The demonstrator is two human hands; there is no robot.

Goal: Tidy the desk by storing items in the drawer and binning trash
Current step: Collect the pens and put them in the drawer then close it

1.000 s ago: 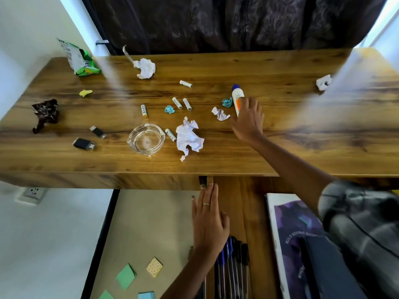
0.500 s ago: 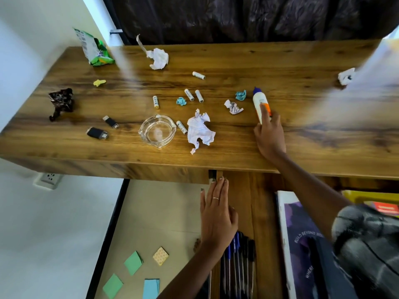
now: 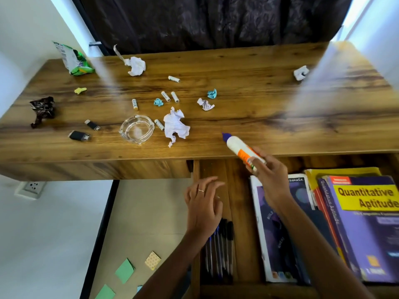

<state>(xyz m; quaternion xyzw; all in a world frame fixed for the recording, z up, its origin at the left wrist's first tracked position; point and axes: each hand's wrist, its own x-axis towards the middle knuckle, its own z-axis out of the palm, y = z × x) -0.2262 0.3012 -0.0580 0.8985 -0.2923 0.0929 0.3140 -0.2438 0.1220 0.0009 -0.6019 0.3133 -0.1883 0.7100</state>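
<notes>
My right hand (image 3: 269, 178) grips a white glue bottle (image 3: 238, 146) with a blue cap and orange label, held over the desk's front edge above the open drawer (image 3: 239, 203). My left hand (image 3: 203, 206) hovers with fingers spread over the drawer's left side, above several pens (image 3: 220, 249). On the wooden desk (image 3: 248, 104) lie several small batteries (image 3: 165, 96), crumpled white paper (image 3: 176, 126), smaller paper scraps (image 3: 205, 104), two USB sticks (image 3: 79, 135) and a glass ashtray (image 3: 136, 128).
A green snack wrapper (image 3: 72, 60), a dark crumpled wrapper (image 3: 42, 110) and white paper balls (image 3: 136, 65) sit on the desk's left and back; another ball (image 3: 300, 72) lies far right. Books (image 3: 364, 223) fill the drawer's right side. Sticky notes (image 3: 125, 270) lie on the floor.
My right hand picked the glue bottle up off the desk and drew it back toward the drawer. My left hand lifted and spread its fingers. The view shifted, showing more of the drawer.
</notes>
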